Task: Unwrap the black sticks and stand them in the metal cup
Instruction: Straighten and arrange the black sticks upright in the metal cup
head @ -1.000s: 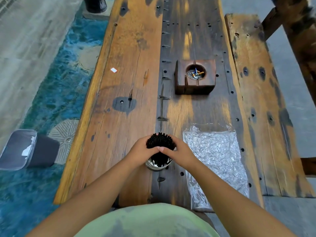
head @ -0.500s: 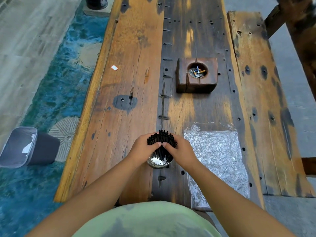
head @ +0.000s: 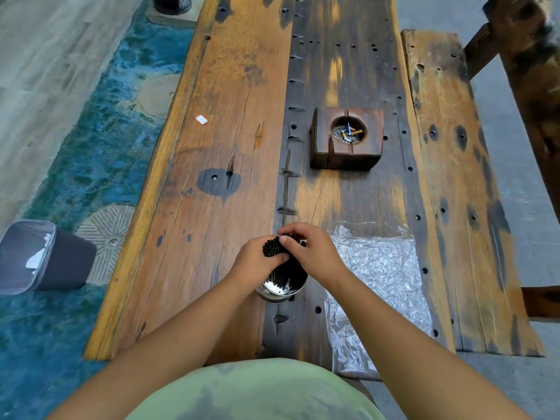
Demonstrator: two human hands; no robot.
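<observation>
1. Black sticks (head: 270,247) stand bunched in the metal cup (head: 278,291), near the bench's (head: 212,237) front edge.
2. Left hand (head: 256,263) and right hand (head: 313,253) both curl round the bunch's top.
3. Crinkly clear wrapper (head: 381,268) lies just right of the cup; wooden ashtray (head: 347,153) sits further back.

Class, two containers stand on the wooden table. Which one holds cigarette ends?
The square wooden ashtray, the farther one; the shiny metal cup nearer the person holds black sticks instead.

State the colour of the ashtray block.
The ashtray block is dark reddish-brown wood, best seen in the head view.
</observation>
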